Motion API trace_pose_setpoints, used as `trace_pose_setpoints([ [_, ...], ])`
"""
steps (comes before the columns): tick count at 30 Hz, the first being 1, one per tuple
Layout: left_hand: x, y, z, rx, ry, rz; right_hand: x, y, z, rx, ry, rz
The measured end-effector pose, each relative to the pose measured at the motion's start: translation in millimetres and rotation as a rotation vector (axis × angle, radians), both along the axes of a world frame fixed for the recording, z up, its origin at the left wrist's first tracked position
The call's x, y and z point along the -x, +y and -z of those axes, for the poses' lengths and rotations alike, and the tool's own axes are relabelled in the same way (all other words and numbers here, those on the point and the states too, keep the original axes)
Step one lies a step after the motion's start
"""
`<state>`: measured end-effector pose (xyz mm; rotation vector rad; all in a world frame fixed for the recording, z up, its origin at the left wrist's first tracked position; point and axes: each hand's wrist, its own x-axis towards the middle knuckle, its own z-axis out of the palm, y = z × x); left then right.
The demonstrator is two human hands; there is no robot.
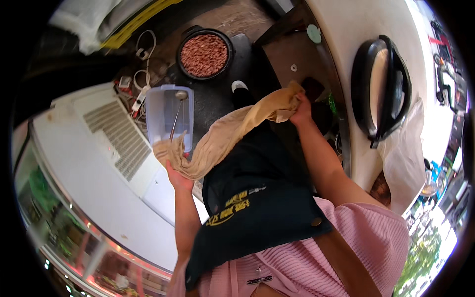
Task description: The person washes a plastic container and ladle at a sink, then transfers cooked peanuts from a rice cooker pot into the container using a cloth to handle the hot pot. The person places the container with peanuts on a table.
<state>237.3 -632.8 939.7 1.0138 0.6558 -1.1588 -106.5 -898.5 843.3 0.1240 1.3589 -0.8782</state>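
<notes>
A long beige cloth (226, 133), loosely twisted, stretches in front of my dark apron (267, 178). My left hand (180, 180) grips its lower end, close to a clear plastic tub (151, 115). At the other end, higher and to the right, my right hand (303, 110) holds a bunched, yellowish part of the cloth. The middle sags a little between both hands. Inside the tub leans a long-handled metal ladle (181, 95); the cloth's left end covers the bottom of its handle.
A black pot (231, 52) full of reddish peanuts or beans stands beyond the tub. White power cords and a power strip (140, 98) lie near a white refrigerated cabinet (100, 178). On the right counter (334, 22) sit an open black electric griddle (382, 89) and a plastic bag (404, 159).
</notes>
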Motion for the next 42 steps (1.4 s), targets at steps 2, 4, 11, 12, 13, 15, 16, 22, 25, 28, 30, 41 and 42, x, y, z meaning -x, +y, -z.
trace_pose_setpoints([
  [2,-3.4,14.5,42.9,-0.139,0.073,0.041,-33.5,-18.6,0.4,-0.129,0.032,-0.083],
  [4,0.6,8.2,71.2,-0.180,0.012,0.088,-40.6,-29.7,28.1,-0.167,0.062,-0.182],
  [11,31.7,-50.9,187.7,-0.682,-0.446,0.212,-23.7,-90.1,105.0,-0.170,0.147,-0.493],
  [12,39.3,-65.0,202.1,-0.716,-0.540,0.197,-30.0,-106.3,100.0,-0.136,0.263,-0.545],
  [13,39.7,-79.5,208.3,-0.686,-0.492,0.169,-36.5,-117.2,103.7,-0.049,0.335,-0.631],
  [15,24.7,-106.3,210.5,-0.632,-0.416,0.115,-70.2,-127.5,121.4,0.128,0.453,-0.794],
  [16,21.4,-113.8,219.0,-0.661,-0.462,0.128,-89.6,-132.3,119.7,0.183,0.532,-0.877],
  [22,-15.2,-182.2,229.2,-1.075,-0.896,0.583,-145.6,-138.7,140.4,0.299,0.804,-1.071],
  [25,-25.1,-206.1,221.9,-1.052,-1.162,0.747,-147.6,-137.4,130.8,0.329,0.801,-1.107],
  [28,-33.8,-224.2,210.1,-1.048,-1.259,0.921,-141.8,-138.8,118.3,0.339,0.813,-1.170],
  [30,-40.8,-223.2,223.0,-0.950,-1.332,0.909,-142.7,-138.3,109.7,0.344,0.815,-1.185],
  [41,-74.5,-244.0,225.9,-0.994,-1.271,0.955,-144.9,-128.5,114.0,0.313,0.871,-1.215],
  [42,-74.6,-243.4,226.9,-0.958,-1.308,0.974,-147.9,-127.8,112.3,0.308,0.886,-1.223],
])
